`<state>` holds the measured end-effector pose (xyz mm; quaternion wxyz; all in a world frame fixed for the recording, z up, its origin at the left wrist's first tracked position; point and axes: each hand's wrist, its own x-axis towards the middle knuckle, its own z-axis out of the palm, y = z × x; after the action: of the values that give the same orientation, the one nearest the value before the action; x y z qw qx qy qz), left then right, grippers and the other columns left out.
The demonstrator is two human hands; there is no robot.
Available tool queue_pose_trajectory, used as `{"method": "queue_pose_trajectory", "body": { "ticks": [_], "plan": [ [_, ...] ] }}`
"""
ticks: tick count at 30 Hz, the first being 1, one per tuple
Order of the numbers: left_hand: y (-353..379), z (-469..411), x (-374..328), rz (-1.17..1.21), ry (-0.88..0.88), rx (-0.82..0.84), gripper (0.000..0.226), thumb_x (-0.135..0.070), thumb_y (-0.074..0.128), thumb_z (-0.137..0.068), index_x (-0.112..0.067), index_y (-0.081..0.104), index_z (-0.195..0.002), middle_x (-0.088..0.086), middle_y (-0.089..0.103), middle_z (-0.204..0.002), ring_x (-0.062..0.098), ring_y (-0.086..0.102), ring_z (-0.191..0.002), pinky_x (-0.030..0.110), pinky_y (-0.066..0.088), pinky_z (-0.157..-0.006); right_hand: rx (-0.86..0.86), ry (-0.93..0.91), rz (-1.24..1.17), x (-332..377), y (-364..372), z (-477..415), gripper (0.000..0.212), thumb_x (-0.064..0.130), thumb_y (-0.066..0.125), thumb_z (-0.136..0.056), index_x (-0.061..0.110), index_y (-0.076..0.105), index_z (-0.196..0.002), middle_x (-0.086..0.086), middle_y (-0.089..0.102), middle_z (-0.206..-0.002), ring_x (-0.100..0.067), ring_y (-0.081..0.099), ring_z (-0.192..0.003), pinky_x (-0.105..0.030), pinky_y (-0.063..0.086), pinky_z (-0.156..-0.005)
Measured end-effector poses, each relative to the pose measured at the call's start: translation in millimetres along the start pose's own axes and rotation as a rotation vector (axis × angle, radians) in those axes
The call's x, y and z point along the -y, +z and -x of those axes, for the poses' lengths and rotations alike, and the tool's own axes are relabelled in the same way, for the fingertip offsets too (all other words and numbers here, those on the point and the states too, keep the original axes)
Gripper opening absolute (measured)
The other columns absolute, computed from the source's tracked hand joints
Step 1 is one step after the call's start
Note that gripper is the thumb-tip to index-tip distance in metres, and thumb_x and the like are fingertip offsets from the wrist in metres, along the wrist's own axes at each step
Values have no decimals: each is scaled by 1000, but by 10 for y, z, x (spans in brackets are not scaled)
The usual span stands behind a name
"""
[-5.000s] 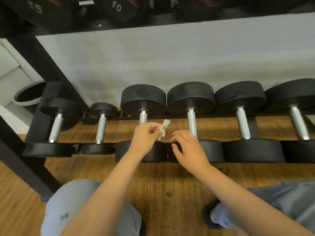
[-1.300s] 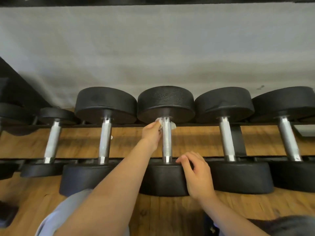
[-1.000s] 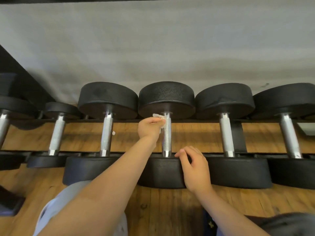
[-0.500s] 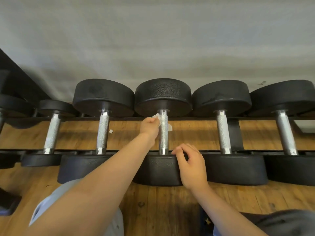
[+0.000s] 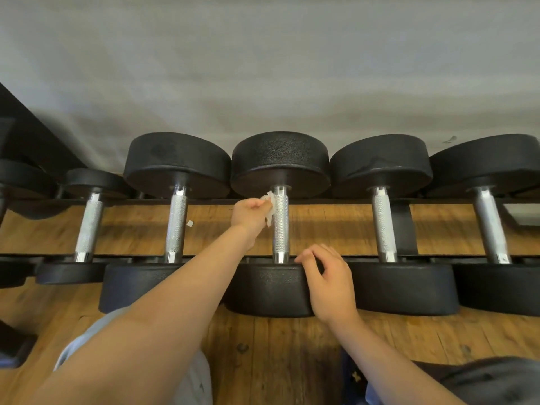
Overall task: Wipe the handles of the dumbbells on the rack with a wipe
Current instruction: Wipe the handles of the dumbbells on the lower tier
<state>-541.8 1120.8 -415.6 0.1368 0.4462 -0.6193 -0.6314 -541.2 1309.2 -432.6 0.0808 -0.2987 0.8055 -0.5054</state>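
Fingers (image 5: 257,204) pinch wipe (image 5: 270,209) against handle (image 5: 280,229), left hand (image 5: 248,214), right hand (image 5: 330,285) perhaps touching dumbbell (image 5: 271,290)
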Motion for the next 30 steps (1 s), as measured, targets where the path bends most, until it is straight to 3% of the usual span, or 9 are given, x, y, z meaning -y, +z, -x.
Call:
{"method": "queue_pose_trajectory", "body": {
  "ticks": [3, 9, 13, 17, 19, 21, 24, 27, 30],
  "plan": [
    [-40, 3, -12, -115, 81, -14, 14, -19, 64, -94, -9, 73, -90, 11, 70, -107, 27, 64, -106, 43, 53, -97, -11, -3, 6, 15, 6, 0, 40, 47, 36, -89, 22, 63, -76, 11, 59, -78, -6, 56, -85, -27, 45, -77],
    [100, -41, -159, 3, 142, -113, 13, -16, 60, -96, -9, 71, -98, 2, 65, -83, 13, 56, -74, 26, 51, -74, 1, 0, -6, 1, 12, -8, 39, 46, 37, -90, 21, 62, -75, 10, 58, -77, -8, 55, -85, -24, 43, -76],
    [-2, -46, -100, -107, 121, 94, 26, -22, 51, -102, -16, 68, -83, 12, 69, -100, 21, 64, -96, 38, 54, -93, 12, -6, 1, -26, 0, 2, 37, 44, 37, -91, 21, 62, -75, 10, 58, -76, -8, 55, -85, -22, 42, -76],
    [-114, 3, -55, -201, 107, 233, 28, -19, 48, -103, -6, 71, -93, 12, 71, -101, 23, 68, -102, 35, 55, -94, 18, 9, 10, 3, -6, -3, 32, 37, 42, -94, 21, 62, -76, 11, 58, -77, -6, 55, -85, -24, 43, -76],
    [-138, 11, -63, -250, 160, 190, 26, -18, 54, -100, -8, 73, -85, 11, 72, -93, 24, 69, -94, 37, 56, -91, 17, 17, 10, 16, -11, -8, 31, 36, 43, -93, 21, 62, -75, 11, 58, -77, -6, 55, -85, -24, 42, -76],
    [-139, -3, -93, -325, 265, 90, 23, -19, 61, -96, -11, 73, -77, 1, 68, -75, 13, 64, -76, 27, 53, -79, 9, 8, 7, 30, -9, -7, 34, 42, 40, -92, 22, 62, -75, 12, 58, -77, -6, 54, -85, -22, 41, -75],
    [-86, -9, -153, -328, 332, 2, 19, -20, 62, -95, -11, 75, -84, -6, 62, -69, 3, 53, -66, 18, 43, -64, 1, -5, -7, 30, 3, -4, 37, 46, 37, -89, 22, 62, -75, 13, 57, -76, -7, 54, -85, -20, 41, -75],
    [-19, -81, -128, -162, 212, 39, 27, -25, 57, -99, -15, 71, -78, 8, 67, -78, 17, 62, -76, 38, 55, -82, 1, -10, -9, 20, 1, -8, 37, 45, 37, -90, 22, 62, -75, 12, 57, -76, -7, 54, -85, -21, 41, -76],
    [-10, -120, -49, -93, 106, 147, 32, -27, 50, -102, -12, 70, -82, 12, 70, -96, 24, 66, -96, 49, 50, -102, 3, -12, -6, 4, 7, -7, 37, 45, 37, -90, 22, 61, -75, 12, 57, -75, -8, 54, -84, -24, 43, -76]
  ]
}}
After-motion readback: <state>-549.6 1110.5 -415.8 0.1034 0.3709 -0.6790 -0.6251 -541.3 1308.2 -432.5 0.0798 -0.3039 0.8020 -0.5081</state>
